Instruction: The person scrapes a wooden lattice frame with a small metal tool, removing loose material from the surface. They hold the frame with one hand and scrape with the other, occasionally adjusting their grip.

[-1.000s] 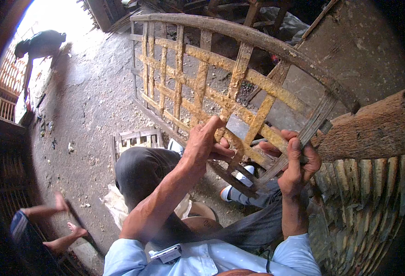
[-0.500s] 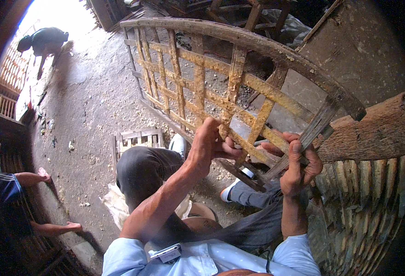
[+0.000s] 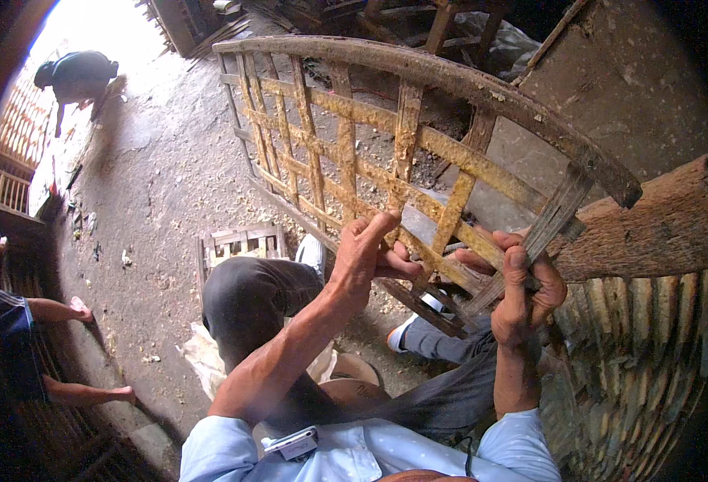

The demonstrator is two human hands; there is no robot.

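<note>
A long wooden frame woven with flat yellowish bamboo strips is held tilted over my knees. My left hand is closed on the lattice near its lower middle, thumb on top and fingers curled around a strip. With thumb and fingers, my right hand grips the weathered end bar of the frame at the right, where strips meet it. Part of my right fingers lies hidden behind the bar and strips.
A smaller wooden lattice lies on the littered floor beside my knee. At right are a thick log and a stack of split slats. One person bends far left; another's bare legs show at left.
My left hand's fingertips have shifted slightly to the right along the strip. The frame has tipped very slightly, and the right hand keeps its hold.
</note>
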